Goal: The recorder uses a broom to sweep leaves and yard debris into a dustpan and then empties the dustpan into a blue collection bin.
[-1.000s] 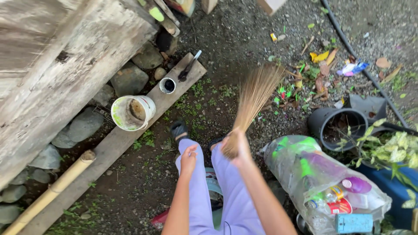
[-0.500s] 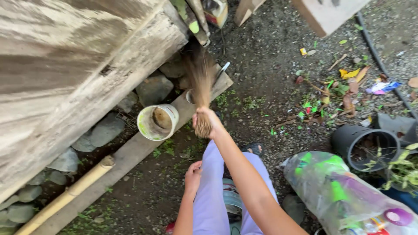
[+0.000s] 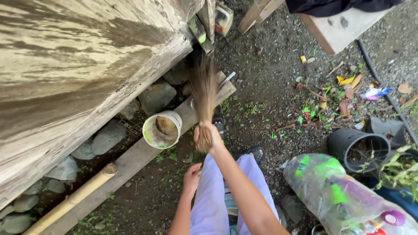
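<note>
Dirt ground [image 3: 270,65] outdoors; right hand [image 3: 208,134] grips brown stick broom [image 3: 203,93], sweeping beside white plastic bucket [image 3: 162,129]; left hand [image 3: 191,176] loosely curled on thigh, holding nothing.

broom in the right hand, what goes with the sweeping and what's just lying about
In use:
stick broom
right hand
scattered litter

Lying about:
white bucket
bamboo pole
black pot
clear bag of bottles
left hand, resting on the thigh

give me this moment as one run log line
right hand: grips stick broom, bristles on wooden plank | left hand: empty, on thigh | beside broom: white bucket
</note>
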